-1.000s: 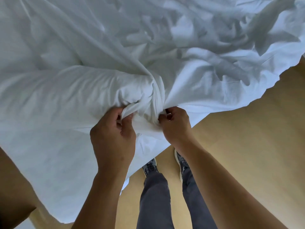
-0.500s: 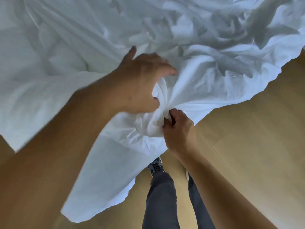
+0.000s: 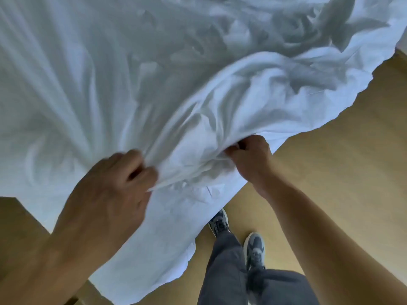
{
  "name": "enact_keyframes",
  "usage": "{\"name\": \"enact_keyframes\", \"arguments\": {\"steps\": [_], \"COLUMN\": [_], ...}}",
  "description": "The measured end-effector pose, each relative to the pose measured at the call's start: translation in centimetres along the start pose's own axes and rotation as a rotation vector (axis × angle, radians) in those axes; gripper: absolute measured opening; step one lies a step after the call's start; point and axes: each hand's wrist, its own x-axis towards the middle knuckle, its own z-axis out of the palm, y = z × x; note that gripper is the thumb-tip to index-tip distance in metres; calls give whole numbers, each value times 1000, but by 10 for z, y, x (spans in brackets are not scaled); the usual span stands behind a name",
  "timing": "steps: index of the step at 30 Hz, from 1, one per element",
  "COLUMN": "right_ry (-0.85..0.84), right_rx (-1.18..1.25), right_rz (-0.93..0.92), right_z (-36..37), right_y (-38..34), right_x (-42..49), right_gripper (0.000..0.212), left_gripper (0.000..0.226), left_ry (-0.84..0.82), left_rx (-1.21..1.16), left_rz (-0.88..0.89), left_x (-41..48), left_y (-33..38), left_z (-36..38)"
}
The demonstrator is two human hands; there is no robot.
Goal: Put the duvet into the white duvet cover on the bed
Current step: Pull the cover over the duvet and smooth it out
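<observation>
The left hand (image 3: 114, 186), at 8 o'clock in the view and blurred, has its fingers curled into the white duvet cover (image 3: 154, 84) and pinches a fold of it. The right hand (image 3: 248, 157), just off centre toward 3 o'clock, is clenched round a bunch of the same cloth. Between the two the fabric is gathered into tight creases.

The cover fills the view from 9 through 12 to 2 o'clock, and its loose edge overhangs the wooden floor (image 3: 330, 150) on a line from 2 down to 7 o'clock. The duvet cannot be told apart from it, since everything here is white cloth. A thicker padded roll (image 3: 231, 111) running from the right hand toward 1 o'clock is probably the duvet inside, though that is a judgement.

Several things could go wrong from here:
- If either hand has only the outer layer, the filling would slip back when the cover is pulled or shaken, leaving an empty corner.
- The bunching between the hands could lock in a twist.
- The hanging hem at 6 o'clock comes down close to the grey sneakers (image 3: 253, 247) (one a step ahead of the other), so it could be trodden on, jerked out of a grip or dirtied on the floor.

No label, tag or writing can be read on the cloth. The sneakers are too blurred to show a brand.
</observation>
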Motion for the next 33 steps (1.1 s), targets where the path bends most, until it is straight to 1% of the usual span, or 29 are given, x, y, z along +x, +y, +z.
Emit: {"name": "enact_keyframes", "arguments": {"steps": [1, 2, 4, 6, 8, 9, 10, 11, 12, 13, 14, 15, 16, 17, 18, 19, 20, 23, 25, 27, 28, 30, 33], "right_ry": [5, -4, -51, -96, -95, -92, -102, -114, -121, -115, -99, -85, -70, -55, -43, -32, -22, -2, 10, 20, 24, 34, -15], "right_rx": [63, 133, 254, 357, 421, 444, 470, 505, 549, 589, 622, 650, 682, 714, 745, 769, 788, 822, 826, 830, 837, 868, 890], "right_rz": [47, 96, 189, 233, 260, 279, 287, 293, 292, 285, 271, 258, 250, 249, 258, 275, 299, 367, 392, 404, 414, 457, 471], "right_z": [-1, 0, 3, 9, 10, 10, 10, 10, 10, 11, 13, 14, 15, 16, 18, 18, 18, 17, 20, 24, 26, 28, 31], "right_y": [-3, -7, -14, -12, -7, -1, 6, 13, 19, 23, 24, 24, 23, 21, 19, 17, 13, 7, 7, 8, 10, 17, 29], "right_x": [-1, -4, -10, -23, -31, -40, -52, -63, -75, -89, -101, -113, -124, -132, -139, -144, -148, -154, -156, -161, -164, -169, -180], "right_gripper": [6, 7, 18, 27, 27, 25, 22, 20, 18, 16, 12, 10, 13, 18, 22, 24, 24, 17, 15, 12, 9, 5, 5], "left_gripper": [10, 12, 16, 22, 30, 30, 28, 25, 24, 28, 32, 33, 28, 21, 15, 17, 23, 43, 50, 57, 57, 52, 48], "left_ry": [6, -3, -27, -26, 19, 76, 130, 143, 99, 33, -24, -35, -6, 30, 93, 171, 235, 368, 454, 553, 574, 555, 496], "left_rx": [9, 40, 108, 179, 144, 92, 31, -22, -70, -153, -297, -554, -944, -1394, -1731, -1917, -2004, -2135, -2203, -2198, -2181, -2116, -2067], "left_rz": [-30, -56, -134, -270, -422, -437, -395, -320, -273, -289, -405, -623, -888, -1098, -1188, -1193, -1184, -1117, -1071, -1059, -1056, -1043, -951], "left_x": [-27, -51, -84, -97, -81, -73, -66, -61, -57, -56, -55, -52, -46, -40, -35, -32, -29, -24, -21, -20, -21, -34, -69], "left_y": [-8, -17, -35, -35, -18, 1, 24, 44, 64, 82, 93, 99, 103, 104, 102, 101, 102, 110, 110, 106, 104, 102, 92], "left_z": [8, 17, 34, 47, 56, 60, 64, 72, 79, 85, 90, 93, 90, 90, 91, 94, 96, 92, 91, 89, 89, 86, 89]}}
